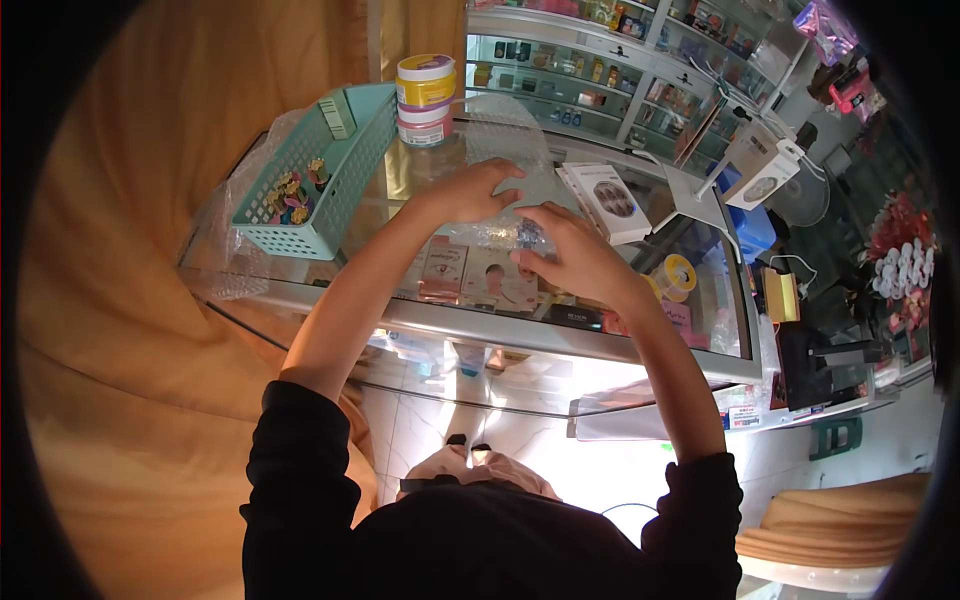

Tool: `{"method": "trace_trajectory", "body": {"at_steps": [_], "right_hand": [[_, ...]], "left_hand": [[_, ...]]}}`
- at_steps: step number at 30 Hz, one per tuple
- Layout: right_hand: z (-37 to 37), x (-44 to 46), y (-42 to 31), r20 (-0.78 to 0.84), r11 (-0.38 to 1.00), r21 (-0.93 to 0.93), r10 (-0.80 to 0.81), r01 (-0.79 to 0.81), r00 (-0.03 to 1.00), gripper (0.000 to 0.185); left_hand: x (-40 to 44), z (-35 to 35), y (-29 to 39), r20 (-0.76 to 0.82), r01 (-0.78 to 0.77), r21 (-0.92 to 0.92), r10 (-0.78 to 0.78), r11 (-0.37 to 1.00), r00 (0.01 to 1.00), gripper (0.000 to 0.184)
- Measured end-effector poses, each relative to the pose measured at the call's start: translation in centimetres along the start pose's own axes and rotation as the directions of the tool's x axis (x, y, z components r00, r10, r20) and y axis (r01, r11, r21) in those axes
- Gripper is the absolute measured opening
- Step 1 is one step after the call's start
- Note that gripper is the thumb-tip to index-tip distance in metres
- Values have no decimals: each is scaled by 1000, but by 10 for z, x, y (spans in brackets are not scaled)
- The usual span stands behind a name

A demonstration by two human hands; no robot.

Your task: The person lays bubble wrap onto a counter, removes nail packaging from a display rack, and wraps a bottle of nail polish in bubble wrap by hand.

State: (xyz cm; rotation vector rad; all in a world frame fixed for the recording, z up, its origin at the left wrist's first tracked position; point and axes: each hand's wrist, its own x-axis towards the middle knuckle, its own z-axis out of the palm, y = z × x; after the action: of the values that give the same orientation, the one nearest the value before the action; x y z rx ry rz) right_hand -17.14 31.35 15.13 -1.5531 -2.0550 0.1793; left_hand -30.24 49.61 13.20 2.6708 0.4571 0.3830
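Observation:
My left hand (477, 192) hovers over the glass counter (390, 265), its fingers curved and apart. Across from it, my right hand (572, 255) has thumb and fingers spread, with a gap between them. Below and between both hands lies shiny clear plastic (490, 234), with a small dark, glittery patch by the right fingers; what it is I cannot make out. Neither hand visibly grips it. Behind my left hand a sheet of bubble wrap (505, 125) spreads over the counter. Right of the hands sits a white box with dark ovals (612, 200).
A teal basket (350, 185) holding small colourful items and a box stands left, beside stacked yellow and pink jars (426, 95). A white stand (695, 205) and yellow-rimmed roll (678, 277) are at right. Boxes show under the glass. Stocked shelves (570, 85) rise behind; an orange curtain (150, 300) hangs left.

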Motion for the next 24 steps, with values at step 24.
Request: {"method": "trace_trajectory", "body": {"at_steps": [24], "right_hand": [[16,-2,-17,-31,990,130,-56,60,998,37]], "left_hand": [[2,-1,7,69,82,269,-104,960,992,68]]}}
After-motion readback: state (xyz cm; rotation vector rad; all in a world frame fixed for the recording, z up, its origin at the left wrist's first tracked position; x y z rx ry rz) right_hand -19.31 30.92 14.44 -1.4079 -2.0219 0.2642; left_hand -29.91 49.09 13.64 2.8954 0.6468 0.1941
